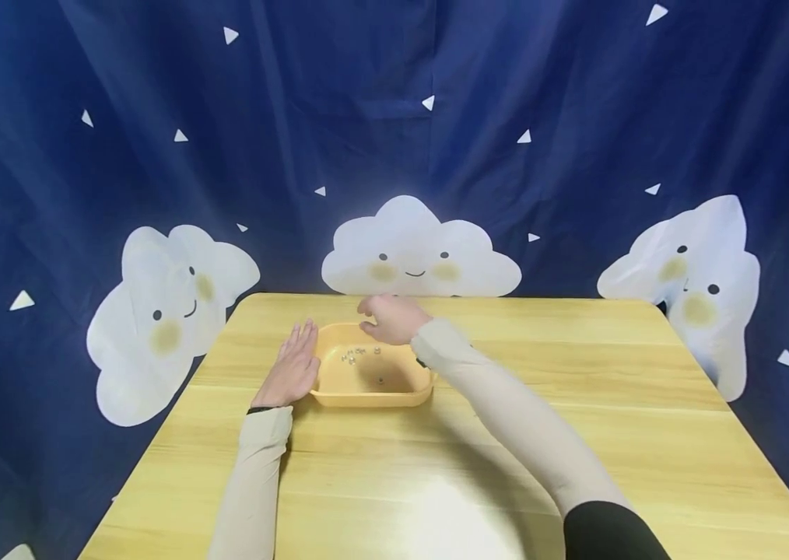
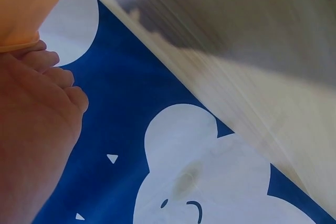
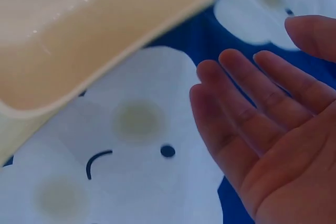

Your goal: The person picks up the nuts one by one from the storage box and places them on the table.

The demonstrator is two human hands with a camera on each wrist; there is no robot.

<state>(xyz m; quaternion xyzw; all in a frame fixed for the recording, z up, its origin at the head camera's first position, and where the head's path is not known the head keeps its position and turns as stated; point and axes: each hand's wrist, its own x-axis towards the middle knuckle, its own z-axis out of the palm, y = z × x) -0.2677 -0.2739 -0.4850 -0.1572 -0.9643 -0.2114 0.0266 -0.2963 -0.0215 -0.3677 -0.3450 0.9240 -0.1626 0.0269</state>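
Observation:
A shallow yellow-orange plastic tray [image 1: 369, 400] sits on the wooden table. Several small shiny pieces [image 1: 352, 360] lie loosely inside it, mostly toward its far left part; their kind is too small to tell. One lone piece [image 1: 380, 381] is nearer the front wall. My left hand [image 1: 289, 369] lies against the tray's left side with its fingers extended. Over the far right part of the tray hovers my right hand [image 1: 394, 319]. In the right wrist view its palm shows, with fingers [image 3: 273, 98] loosely extended and nothing held, apart from the tray wall [image 3: 121, 35].
The light wood table [image 1: 506, 451] extends to both sides and in front of the tray. Beyond its back edge hangs a dark blue curtain [image 1: 366, 93] with white clouds and small triangles. The right forearm [image 1: 520, 412] crosses over the table's right half.

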